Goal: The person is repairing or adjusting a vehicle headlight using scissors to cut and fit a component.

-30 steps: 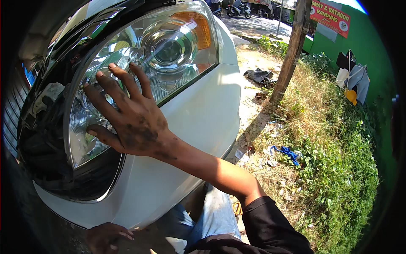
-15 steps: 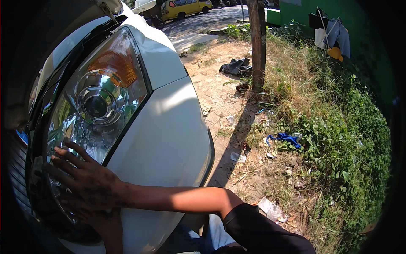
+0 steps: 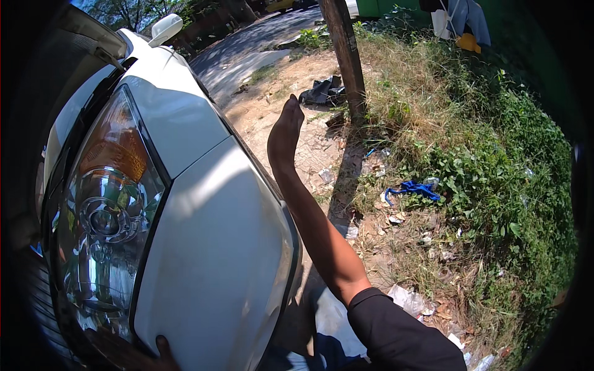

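The large clear headlight [image 3: 102, 272] with an amber corner fills the front corner of a white car. My left hand [image 3: 124, 351] lies spread, thumb apart, at the headlight's lower end and the panel beside it; shadow and the picture's rim hide part of it. My right hand [image 3: 286, 133] is raised past the outer side of the white fender [image 3: 204, 247], over the dirt ground in this view. It shows edge-on, with most fingers hidden behind its back, so their pose and anything in them cannot be made out.
The raised hood [image 3: 83, 40] hangs at upper left, and a mirror [image 3: 166, 29] sticks out farther back. A wooden post [image 3: 343, 59] stands ahead, near a black sheet [image 3: 322, 91]. Litter, a blue cloth [image 3: 417, 190] and weeds [image 3: 513, 179] lie to the right.
My right hand has left the headlight and swung up and right past the fender. My left hand is now lower in view. The view has shifted, showing more of the car's side.
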Demonstrator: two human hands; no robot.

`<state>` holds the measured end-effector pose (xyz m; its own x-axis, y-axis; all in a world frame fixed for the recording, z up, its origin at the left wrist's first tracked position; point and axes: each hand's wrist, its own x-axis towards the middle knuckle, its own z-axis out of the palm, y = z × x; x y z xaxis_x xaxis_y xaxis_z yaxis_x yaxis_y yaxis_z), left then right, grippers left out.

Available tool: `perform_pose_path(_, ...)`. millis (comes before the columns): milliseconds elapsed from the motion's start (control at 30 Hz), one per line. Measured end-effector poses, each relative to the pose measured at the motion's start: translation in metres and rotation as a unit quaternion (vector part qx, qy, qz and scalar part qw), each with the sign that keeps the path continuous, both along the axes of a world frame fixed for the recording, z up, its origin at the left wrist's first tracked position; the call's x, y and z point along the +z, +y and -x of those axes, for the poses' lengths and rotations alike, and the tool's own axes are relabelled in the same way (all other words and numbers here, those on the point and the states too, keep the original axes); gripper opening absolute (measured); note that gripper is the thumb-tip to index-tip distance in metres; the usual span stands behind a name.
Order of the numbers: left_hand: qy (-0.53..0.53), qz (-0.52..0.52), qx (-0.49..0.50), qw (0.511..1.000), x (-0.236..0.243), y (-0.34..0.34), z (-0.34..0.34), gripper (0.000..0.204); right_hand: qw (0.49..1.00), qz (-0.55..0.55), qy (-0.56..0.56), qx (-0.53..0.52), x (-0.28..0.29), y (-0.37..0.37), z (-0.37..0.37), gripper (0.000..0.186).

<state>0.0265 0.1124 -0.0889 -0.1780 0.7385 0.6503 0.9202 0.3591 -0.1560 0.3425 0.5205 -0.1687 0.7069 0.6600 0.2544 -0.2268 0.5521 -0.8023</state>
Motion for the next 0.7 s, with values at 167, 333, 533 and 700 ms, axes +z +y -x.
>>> perform_pose_path(167, 0.007, -0.006, -0.007, 1.0, 0.0, 0.0, 0.006, 0.132, 0.999, 0.007, -0.005, -0.036, 0.003, 0.047, -0.015, 0.066)
perform_pose_path(333, -0.01, -0.002, -0.002, 1.0, 0.0, 0.0, 0.002, 0.133, 0.922, 0.256, -0.245, 0.155, -0.008, 0.083, 0.062, 0.08)
perform_pose_path(533, -0.029, -0.005, -0.016, 0.999, 0.0, 0.001, 0.0, 0.132, 0.961, 0.21, -0.156, 0.095, 0.001, 0.08, 0.01, 0.079)
perform_pose_path(700, -0.028, -0.016, -0.014, 0.999, 0.0, -0.002, -0.001, 0.131, 0.949, 0.169, -0.242, 0.109, 0.025, 0.061, 0.066, 0.081)
